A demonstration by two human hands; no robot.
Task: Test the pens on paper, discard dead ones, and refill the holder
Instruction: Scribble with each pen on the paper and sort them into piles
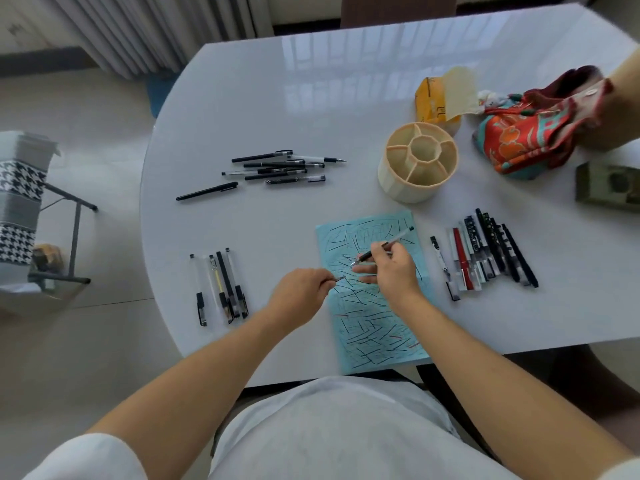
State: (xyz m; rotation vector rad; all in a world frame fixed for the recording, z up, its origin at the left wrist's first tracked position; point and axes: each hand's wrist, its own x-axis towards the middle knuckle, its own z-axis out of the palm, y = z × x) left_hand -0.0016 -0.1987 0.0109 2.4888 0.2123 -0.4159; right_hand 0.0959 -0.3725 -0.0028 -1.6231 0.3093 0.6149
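Right hand: your right hand [389,271] pinches a pen [381,246] near its writing end, fingers curled round the barrel, above the middle of the paper.
Pen in hand: clear barrel, dark grip section, dark end plug; it slants up and to the right, tip pointing down-left toward your left hand.
Left hand: your left hand [300,291] pinches a small dark cap [338,279] between its fingertips, just left of the pen tip; cap and tip are apart.
Paper: a light blue sheet [377,327] lies on the table [277,109] directly in front of you, covered in short dark strokes with a few red ones.
Holder: a cream round pen holder [417,162] with wedge compartments around a central cell stands upright beyond the paper; no pen shows in it.
Far group: black and clear pens [277,167] lie loosely piled beyond your left hand, one black pen apart.
Left group: four pens [221,285] lie side by side, left of your left hand.
Right group: a row of black, red and patterned pens [485,254] lies right of the paper.
Other items: a patterned red cloth bag [526,136] and a yellow packet [429,102] sit behind the holder.
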